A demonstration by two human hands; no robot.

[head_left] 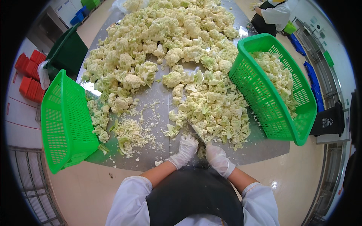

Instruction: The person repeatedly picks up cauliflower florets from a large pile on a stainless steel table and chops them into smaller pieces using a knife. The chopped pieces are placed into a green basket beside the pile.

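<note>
My right hand (pixel 219 160), in a white disposable glove, is closed around the handle of a knife, which the fingers hide. The knife's blade (pixel 195 131) points away from me and to the left, against the near edge of a heap of cut cauliflower florets (pixel 216 110). Just left of the blade, my gloved left hand (pixel 185 151) rests low over the metal table (pixel 158 124) with fingers curled. What lies under those fingers is hidden. A loose floret (pixel 172 130) lies beyond them. Cauliflower bits (pixel 201 151) show between both hands.
Larger cauliflower heads (pixel 158 28) cover the table's far part. A green basket (pixel 271 113) holding florets leans at right; another green basket (pixel 68 121) tilts at left beside cauliflower crumbs (pixel 130 132). A dark green bin (pixel 66 53) stands left. A person (pixel 268 17) is at far right.
</note>
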